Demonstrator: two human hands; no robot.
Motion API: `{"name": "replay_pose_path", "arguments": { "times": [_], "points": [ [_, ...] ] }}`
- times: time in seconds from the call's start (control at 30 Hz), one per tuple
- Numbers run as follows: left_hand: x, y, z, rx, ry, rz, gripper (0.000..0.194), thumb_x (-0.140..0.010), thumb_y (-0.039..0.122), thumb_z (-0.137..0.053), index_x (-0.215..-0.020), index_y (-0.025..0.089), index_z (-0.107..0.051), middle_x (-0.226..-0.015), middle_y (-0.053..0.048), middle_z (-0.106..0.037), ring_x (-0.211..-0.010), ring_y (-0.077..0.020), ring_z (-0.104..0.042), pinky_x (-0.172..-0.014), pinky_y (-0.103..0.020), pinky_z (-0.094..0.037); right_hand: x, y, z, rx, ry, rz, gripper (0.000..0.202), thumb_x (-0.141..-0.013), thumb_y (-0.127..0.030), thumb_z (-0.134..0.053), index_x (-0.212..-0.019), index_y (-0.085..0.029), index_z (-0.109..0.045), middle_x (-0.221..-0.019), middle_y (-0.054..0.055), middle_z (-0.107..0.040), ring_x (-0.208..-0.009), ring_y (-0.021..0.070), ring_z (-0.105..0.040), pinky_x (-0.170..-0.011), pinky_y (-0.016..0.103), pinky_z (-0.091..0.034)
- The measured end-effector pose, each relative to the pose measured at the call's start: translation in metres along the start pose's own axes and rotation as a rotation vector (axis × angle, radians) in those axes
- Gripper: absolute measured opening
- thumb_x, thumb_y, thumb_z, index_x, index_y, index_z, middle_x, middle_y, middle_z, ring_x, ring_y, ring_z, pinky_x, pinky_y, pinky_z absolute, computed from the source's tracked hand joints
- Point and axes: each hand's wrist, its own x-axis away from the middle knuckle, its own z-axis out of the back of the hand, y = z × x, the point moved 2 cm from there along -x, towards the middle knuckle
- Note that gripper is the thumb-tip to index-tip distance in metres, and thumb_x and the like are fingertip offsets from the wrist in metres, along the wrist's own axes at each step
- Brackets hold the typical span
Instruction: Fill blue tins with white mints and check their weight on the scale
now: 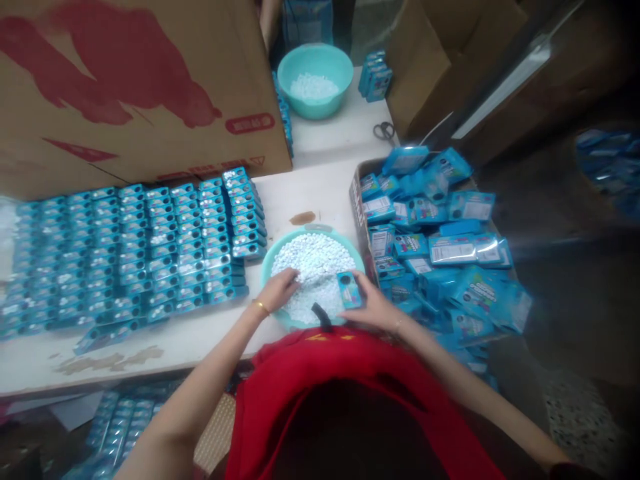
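Observation:
A turquoise basin [267, 267] full of small white pieces [320, 253] stands on the white table in front of me. My left hand [281, 288] is at the basin's left side, its fingers drawn together at the white pieces; what they pinch, if anything, is too small to make out. Over the basin's right side, my right hand [367, 303] holds a small blue box [349, 290] upright between thumb and fingers. The box has a dark round spot near its top.
Rows of blue boxes [165, 250] cover the table's left. A carton [357, 200] heaped with blue packages stands right. Behind are a large cardboard box [150, 87], a second basin [316, 107], scissors [384, 131] and part of another person's arm [270, 20].

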Motion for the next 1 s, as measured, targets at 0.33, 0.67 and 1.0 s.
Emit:
{"name": "replay_pose_path", "arguments": {
  "times": [0.33,0.67,1.0],
  "points": [
    [0.025,0.05,0.077,-0.23,-0.036,-0.12,0.022,-0.091,0.032,-0.044,-0.104,0.018,-0.056,-0.091,-0.005,-0.06,-0.08,-0.0169,-0.056,-0.073,-0.028,-0.043,-0.055,0.015,-0.042,0.543,0.243,0.383,0.074,-0.071,-0.037,-0.068,-0.133,-0.014,-0.035,-0.131,0.019,-0.048,-0.127,0.0323,-0.042,-0.108,0.049,-0.034],
    [0.022,0.126,0.078,-0.622,-0.083,0.004,0.024,-0.089,0.009,-0.035,-0.091,0.014,-0.058,-0.085,-0.011,-0.058,-0.082,-0.0229,-0.056,-0.069,-0.034,-0.041,-0.059,0.025,-0.061,0.592,0.28,0.471,0.073,-0.073,-0.037,-0.064,-0.134,-0.011,-0.034,-0.137,0.021,-0.045,-0.132,0.0307,-0.038,-0.11,0.048,-0.032],
    [0.012,0.016,0.04,-0.47,0.004,0.256,0.02,-0.091,0.019,-0.041,-0.104,0.016,-0.055,-0.103,-0.011,-0.058,-0.096,-0.0237,-0.057,-0.077,-0.033,-0.045,-0.051,0.035,-0.037,0.41,0.382,0.376,0.087,-0.067,-0.048,-0.076,-0.135,-0.015,-0.031,-0.133,0.019,-0.048,-0.128,0.0313,-0.045,-0.108,0.049,-0.038]
  ]
}}
